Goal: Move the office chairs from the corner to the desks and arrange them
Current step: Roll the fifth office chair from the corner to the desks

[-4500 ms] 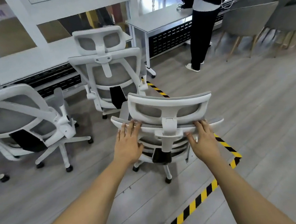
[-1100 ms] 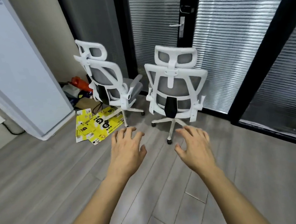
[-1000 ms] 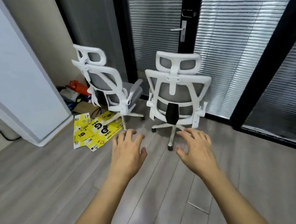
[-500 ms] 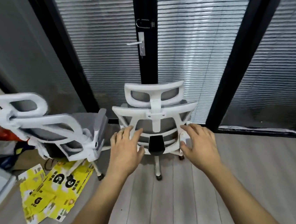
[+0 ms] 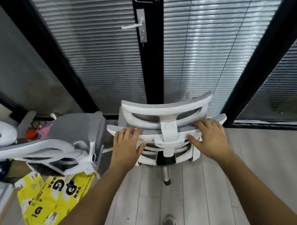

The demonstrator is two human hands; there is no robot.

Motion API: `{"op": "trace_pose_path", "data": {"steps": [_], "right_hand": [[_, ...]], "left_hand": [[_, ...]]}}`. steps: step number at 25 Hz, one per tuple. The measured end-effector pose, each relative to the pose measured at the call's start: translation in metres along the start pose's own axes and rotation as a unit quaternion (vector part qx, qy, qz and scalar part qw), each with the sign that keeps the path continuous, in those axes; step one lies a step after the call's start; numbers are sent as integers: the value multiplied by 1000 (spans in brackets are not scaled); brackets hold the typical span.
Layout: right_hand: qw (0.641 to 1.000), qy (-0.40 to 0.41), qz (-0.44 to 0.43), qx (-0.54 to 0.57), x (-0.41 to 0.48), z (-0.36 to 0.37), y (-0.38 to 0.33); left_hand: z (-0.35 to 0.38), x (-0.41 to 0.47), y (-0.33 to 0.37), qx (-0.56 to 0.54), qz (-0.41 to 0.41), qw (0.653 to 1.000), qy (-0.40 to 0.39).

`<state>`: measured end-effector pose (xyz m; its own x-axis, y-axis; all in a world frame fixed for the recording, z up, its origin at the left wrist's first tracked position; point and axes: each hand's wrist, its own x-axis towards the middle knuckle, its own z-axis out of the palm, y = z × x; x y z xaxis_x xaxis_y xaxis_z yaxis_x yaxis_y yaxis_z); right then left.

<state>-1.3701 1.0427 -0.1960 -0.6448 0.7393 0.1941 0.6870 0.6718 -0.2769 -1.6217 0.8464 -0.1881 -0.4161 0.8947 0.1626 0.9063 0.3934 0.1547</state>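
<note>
Grey plank floor (image 5: pixel 258 155), blinds (image 5: pixel 201 51) behind; left hand (image 5: pixel 127 145) and right hand (image 5: pixel 210 137) grip the white chair (image 5: pixel 167 110); second chair (image 5: pixel 64 134) cut off left.

White plastic chair (image 5: pixel 167 128), grey mesh; matt wood-look floor (image 5: pixel 259 164).

I'm looking at an office here: wheeled mesh chairs (image 5: pixel 167 110) are sitting by a glass door (image 5: pixel 154 66) with blinds (image 5: pixel 201 42).

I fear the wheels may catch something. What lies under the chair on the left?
There is yellow printed cardboard on the floor, partly under the left chair. Its seat and backrest cover its base and the rest of the cardboard.
</note>
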Motion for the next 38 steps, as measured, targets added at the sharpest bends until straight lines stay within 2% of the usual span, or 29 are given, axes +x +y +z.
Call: {"op": "trace_pose_path", "data": {"steps": [5,9,15,19,23,28,35,38], "right_hand": [[1000,2,-5,20,-11,7,9],[999,29,36,18,-69,8,-18],[978,109,175,17,-215,-1,-96],[947,172,270,-22,-331,-12,-139],[900,211,374,-72,-439,-22,-166],[824,262,494,-91,-582,-44,-176],[723,335,593,-119,-808,-95,-151],[675,356,629,-150,-893,-124,-141]], "left_hand": [[14,5,-15,-52,10,999,12],[13,-21,-32,-108,69,991,24],[4,-78,-48,-136,196,971,-25],[8,-118,-17,-183,299,934,-73],[14,-161,50,-191,410,886,-105],[10,-248,165,-209,526,813,-139],[10,-420,359,-270,626,708,-182],[6,-495,446,-294,650,663,-226]]}}
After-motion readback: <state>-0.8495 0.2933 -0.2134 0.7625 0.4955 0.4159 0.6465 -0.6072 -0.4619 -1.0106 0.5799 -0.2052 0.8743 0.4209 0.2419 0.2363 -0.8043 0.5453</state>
